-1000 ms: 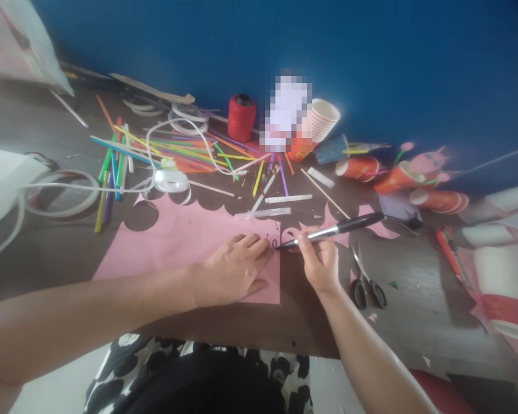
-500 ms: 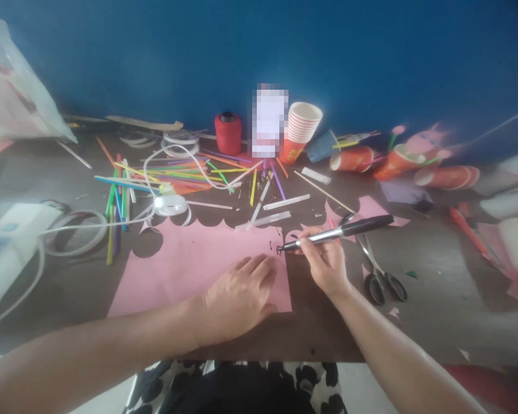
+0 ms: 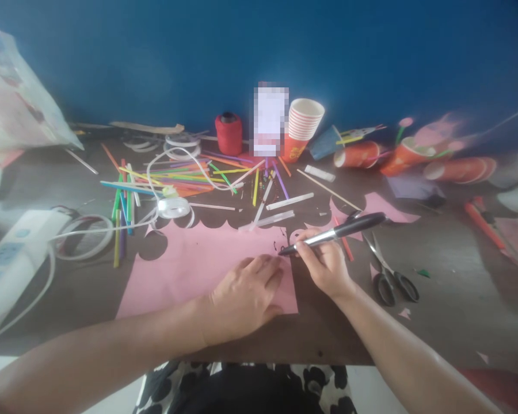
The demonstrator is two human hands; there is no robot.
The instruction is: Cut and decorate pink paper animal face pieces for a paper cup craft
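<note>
A pink sheet of paper (image 3: 172, 287) with a scalloped far edge lies in front of me. My left hand (image 3: 248, 293) rests flat on its right part, fingers stretched out and palm down. Pinched in my right hand (image 3: 326, 264) is a black and silver marker (image 3: 328, 236), tilted with its tip at the sheet near the right edge. Small dark marks show on the paper around the tip. Just beyond the right hand lie pink paper scraps (image 3: 388, 208). To its right is a pair of black-handled scissors (image 3: 392, 282), blades pointing away.
Coloured sticks (image 3: 181, 175) are heaped behind the sheet, with white cable looping over them. A power strip (image 3: 15, 259) sits at left. Along the blue wall stand a red thread spool (image 3: 228, 133) and stacked paper cups (image 3: 302, 129); more red cups (image 3: 356, 156) lie at right.
The marker tip has shifted slightly down and its barrel has tilted a little within my right hand. A few more dark strokes show. My left hand stays on the sheet; the view has shifted slightly.
</note>
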